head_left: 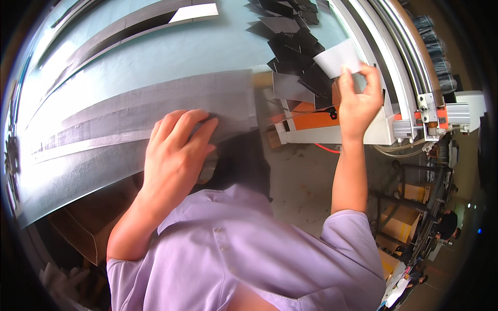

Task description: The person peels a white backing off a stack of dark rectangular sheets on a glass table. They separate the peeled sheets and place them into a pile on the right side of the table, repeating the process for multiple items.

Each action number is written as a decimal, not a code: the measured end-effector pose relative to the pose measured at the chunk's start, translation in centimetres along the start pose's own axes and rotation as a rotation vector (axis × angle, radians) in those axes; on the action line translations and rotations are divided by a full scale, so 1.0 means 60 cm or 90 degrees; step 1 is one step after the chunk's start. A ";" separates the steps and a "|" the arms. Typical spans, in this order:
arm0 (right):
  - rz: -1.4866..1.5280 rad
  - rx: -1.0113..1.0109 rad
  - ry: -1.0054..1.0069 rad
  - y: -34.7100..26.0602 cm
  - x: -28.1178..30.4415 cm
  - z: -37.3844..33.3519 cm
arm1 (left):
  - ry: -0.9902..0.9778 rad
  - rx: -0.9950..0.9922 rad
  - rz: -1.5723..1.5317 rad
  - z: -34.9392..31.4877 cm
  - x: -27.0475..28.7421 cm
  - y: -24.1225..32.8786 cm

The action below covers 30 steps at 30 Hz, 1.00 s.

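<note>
My right hand [359, 96] is raised at the right, thumb and fingers pinching the lower edge of a small white four-sided piece [333, 56]. Below and beside that piece lies a loose heap of black flat pieces [293, 47], overlapping at many angles. My left hand [178, 150] lies over the near edge of a long grey sheet [218, 93]. Its fingers are bent loosely, with a gap between forefinger and thumb, and nothing shows in them. Part of the sheet's edge is hidden under this hand.
A pale blue work surface [223, 49] carries a long dark strip [119, 32] with a white end. White machine rails [404, 57] run along the right, above an orange panel [314, 118]. Cardboard boxes [397, 220] stand on a rack at the right. A brown carton [85, 223] sits lower left.
</note>
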State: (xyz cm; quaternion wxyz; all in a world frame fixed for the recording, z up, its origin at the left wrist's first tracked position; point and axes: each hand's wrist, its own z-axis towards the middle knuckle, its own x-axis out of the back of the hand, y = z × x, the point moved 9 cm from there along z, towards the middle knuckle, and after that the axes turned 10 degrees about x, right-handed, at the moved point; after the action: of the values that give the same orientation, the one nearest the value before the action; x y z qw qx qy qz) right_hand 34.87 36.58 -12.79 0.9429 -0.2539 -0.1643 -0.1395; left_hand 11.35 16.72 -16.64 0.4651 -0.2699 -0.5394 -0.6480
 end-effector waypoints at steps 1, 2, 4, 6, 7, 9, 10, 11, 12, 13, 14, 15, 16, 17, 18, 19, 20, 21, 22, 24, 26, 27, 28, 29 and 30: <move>0.052 -0.010 0.046 -0.004 0.006 0.005 | 0.009 0.011 -0.001 0.002 -0.002 0.003; 0.050 0.045 0.086 -0.016 0.007 0.010 | 0.014 0.021 0.006 0.004 -0.004 0.006; 0.256 -0.029 0.063 -0.037 -0.025 0.008 | 0.004 0.036 -0.008 0.011 -0.006 0.011; 0.393 -0.122 -0.050 -0.061 -0.056 -0.008 | 0.009 0.060 -0.054 0.011 -0.002 0.003; 0.457 -0.169 -0.155 -0.087 -0.090 -0.020 | 0.063 0.052 -0.078 0.008 0.014 0.003; 0.500 -0.300 -0.404 -0.127 -0.143 -0.068 | 0.171 0.035 -0.128 0.000 0.051 0.004; 0.486 -0.311 -0.525 -0.140 -0.158 -0.089 | 0.178 0.012 -0.134 0.004 0.062 0.016; 0.510 -0.257 -0.556 -0.153 -0.168 -0.101 | 0.132 -0.040 -0.097 0.008 0.059 0.030; 0.523 -0.266 -0.554 -0.164 -0.171 -0.107 | 0.086 -0.094 -0.063 0.010 0.054 0.040; 0.535 -0.276 -0.552 -0.172 -0.173 -0.111 | 0.039 -0.148 -0.029 0.010 0.045 0.047; 0.536 -0.304 -0.546 -0.170 -0.174 -0.110 | 0.006 -0.179 -0.019 0.008 0.033 0.046; 0.540 -0.331 -0.540 -0.170 -0.176 -0.108 | -0.004 -0.166 -0.042 0.010 0.030 0.043; 0.544 -0.357 -0.533 -0.167 -0.178 -0.108 | -0.014 -0.153 -0.066 0.012 0.027 0.042; 0.539 -0.361 -0.519 -0.164 -0.179 -0.107 | -0.024 -0.141 -0.089 0.013 0.025 0.042; 0.533 -0.365 -0.504 -0.160 -0.178 -0.105 | -0.022 -0.131 -0.102 0.015 0.026 0.042; 0.526 -0.368 -0.489 -0.156 -0.178 -0.104 | -0.011 -0.123 -0.108 0.017 0.027 0.039; 0.531 -0.367 -0.474 -0.155 -0.176 -0.102 | 0.000 -0.116 -0.114 0.019 0.026 0.035; 0.534 -0.370 -0.468 -0.153 -0.175 -0.102 | 0.011 -0.109 -0.121 0.022 0.026 0.031; 0.537 -0.374 -0.461 -0.151 -0.174 -0.102 | 0.016 -0.116 -0.129 0.025 0.028 0.031; 0.546 -0.384 -0.451 -0.147 -0.174 -0.103 | 0.009 -0.110 -0.137 0.032 0.030 0.031; 0.558 -0.394 -0.444 -0.142 -0.178 -0.104 | 0.000 -0.100 -0.143 0.036 0.031 0.027; 0.571 -0.402 -0.438 -0.140 -0.178 -0.105 | -0.005 -0.095 -0.146 0.038 0.031 0.026; 0.584 -0.410 -0.432 -0.138 -0.178 -0.105 | -0.011 -0.089 -0.149 0.040 0.029 0.024; 0.597 -0.417 -0.426 -0.136 -0.178 -0.105 | -0.015 -0.088 -0.159 0.041 0.028 0.022; 0.607 -0.428 -0.423 -0.135 -0.178 -0.104 | -0.018 -0.087 -0.170 0.043 0.027 0.021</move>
State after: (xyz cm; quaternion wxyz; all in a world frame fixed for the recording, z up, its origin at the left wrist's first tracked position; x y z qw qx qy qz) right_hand 23.85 28.48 -18.48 0.6701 -0.6080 -0.2636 0.3345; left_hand 11.39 18.67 -13.99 0.3476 -0.2359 -0.5318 -0.7354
